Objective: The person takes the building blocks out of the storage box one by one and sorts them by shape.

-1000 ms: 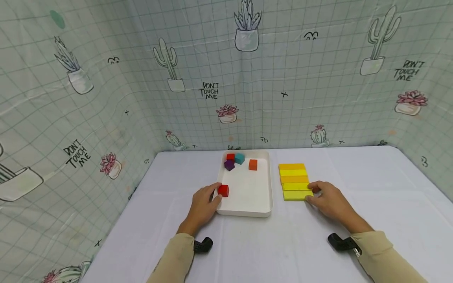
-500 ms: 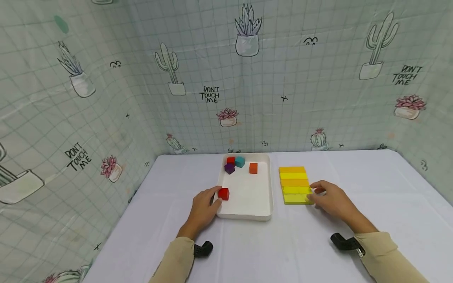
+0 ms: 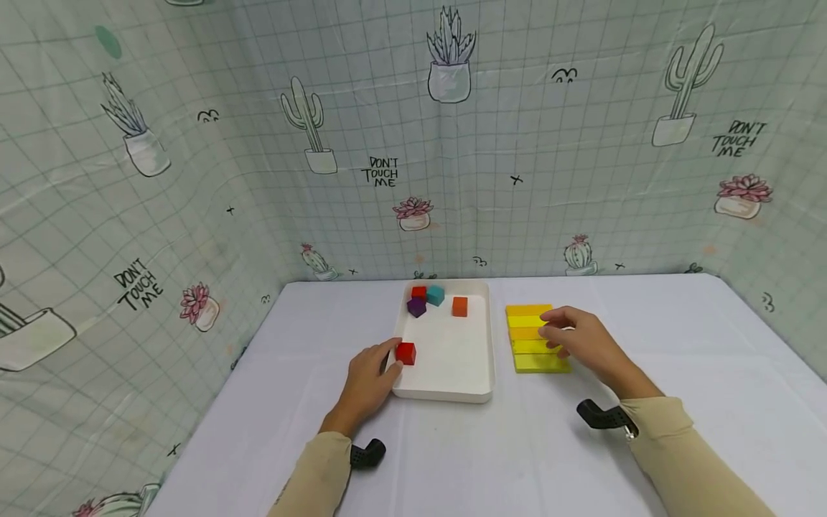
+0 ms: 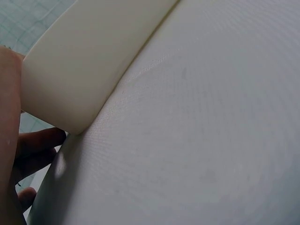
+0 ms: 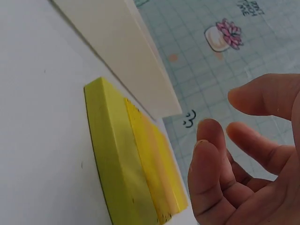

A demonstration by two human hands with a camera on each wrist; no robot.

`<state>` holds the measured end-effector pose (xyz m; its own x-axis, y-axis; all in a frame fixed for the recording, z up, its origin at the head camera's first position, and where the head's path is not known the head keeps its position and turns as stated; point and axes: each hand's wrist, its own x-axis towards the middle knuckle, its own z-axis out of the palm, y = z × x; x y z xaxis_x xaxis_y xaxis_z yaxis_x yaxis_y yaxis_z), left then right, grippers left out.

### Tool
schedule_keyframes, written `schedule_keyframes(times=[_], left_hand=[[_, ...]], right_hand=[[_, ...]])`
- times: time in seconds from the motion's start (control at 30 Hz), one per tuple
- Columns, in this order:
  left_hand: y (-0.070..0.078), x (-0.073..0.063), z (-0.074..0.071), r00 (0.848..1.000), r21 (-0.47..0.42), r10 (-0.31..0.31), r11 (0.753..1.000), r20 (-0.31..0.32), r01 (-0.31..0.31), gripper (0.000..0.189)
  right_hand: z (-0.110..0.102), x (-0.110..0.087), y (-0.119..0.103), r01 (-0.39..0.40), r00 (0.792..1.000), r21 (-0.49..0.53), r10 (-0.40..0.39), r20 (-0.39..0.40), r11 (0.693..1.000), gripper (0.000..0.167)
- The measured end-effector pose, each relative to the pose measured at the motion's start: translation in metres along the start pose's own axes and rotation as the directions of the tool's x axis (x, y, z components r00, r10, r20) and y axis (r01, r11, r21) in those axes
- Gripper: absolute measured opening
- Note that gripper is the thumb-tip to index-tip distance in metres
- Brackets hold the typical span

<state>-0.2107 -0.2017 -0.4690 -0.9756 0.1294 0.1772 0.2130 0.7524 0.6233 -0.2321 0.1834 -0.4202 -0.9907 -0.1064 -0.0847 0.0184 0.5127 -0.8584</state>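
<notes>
Five yellow-toned planks (image 3: 526,334) lie edge to edge on the white-covered desk (image 3: 491,459); over their right ends hangs the right hand (image 3: 580,342), thumb and fingertips apart. The left hand (image 3: 368,375) grips the white tray (image 3: 452,366) by its left rim, beside a red cube (image 3: 405,353).

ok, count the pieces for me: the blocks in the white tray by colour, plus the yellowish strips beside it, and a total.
Red blocks: 2
Teal block: 1
Purple block: 1
Orange block: 1
Yellowish strips: 5
Total: 10
</notes>
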Motion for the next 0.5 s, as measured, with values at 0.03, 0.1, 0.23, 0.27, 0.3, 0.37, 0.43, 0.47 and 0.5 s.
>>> schedule_keyframes(times=[0.03,0.1,0.23,0.27,0.3,0.37,0.43,0.47,0.5], left_hand=[[0.0,0.0,0.0,1.0,0.0,0.003,1.0,0.001,-0.003,0.05],[-0.001,0.001,0.0,1.0,-0.002,0.012,1.0,0.002,-0.012,0.05],[-0.002,0.001,-0.001,1.0,-0.003,0.013,1.0,0.005,-0.013,0.052],[-0.002,0.001,-0.001,1.0,-0.002,0.013,1.0,0.006,-0.013,0.052],[-0.002,0.001,-0.001,1.0,0.001,0.012,1.0,0.006,-0.012,0.052],[-0.002,0.001,-0.001,1.0,0.007,0.012,1.0,0.007,-0.012,0.052],[-0.002,0.001,-0.001,1.0,0.012,0.015,1.0,0.005,-0.016,0.052],[-0.002,0.001,-0.001,1.0,0.014,0.017,1.0,0.004,-0.017,0.053],[-0.001,0.001,-0.001,1.0,0.014,0.016,1.0,0.002,-0.016,0.053]], right_hand=[[0.002,0.003,-0.004,0.006,1.0,0.012,-0.006,0.011,1.0,0.05],[0.007,0.007,-0.01,0.009,0.999,0.044,-0.01,0.035,0.999,0.05],[0.015,0.014,-0.022,0.009,0.996,0.112,-0.018,0.082,0.994,0.049],[0.018,0.015,-0.024,0.011,0.995,0.129,-0.023,0.092,0.992,0.049],[0.02,0.017,-0.027,0.014,0.994,0.14,-0.029,0.101,0.99,0.048],[0.025,0.02,-0.032,0.018,0.992,0.162,-0.037,0.118,0.987,0.048],[0.031,0.024,-0.038,0.019,0.99,0.176,-0.044,0.138,0.984,0.047],[0.034,0.026,-0.041,0.018,0.988,0.182,-0.046,0.149,0.983,0.046],[0.037,0.028,-0.044,0.018,0.986,0.189,-0.049,0.162,0.982,0.046]])
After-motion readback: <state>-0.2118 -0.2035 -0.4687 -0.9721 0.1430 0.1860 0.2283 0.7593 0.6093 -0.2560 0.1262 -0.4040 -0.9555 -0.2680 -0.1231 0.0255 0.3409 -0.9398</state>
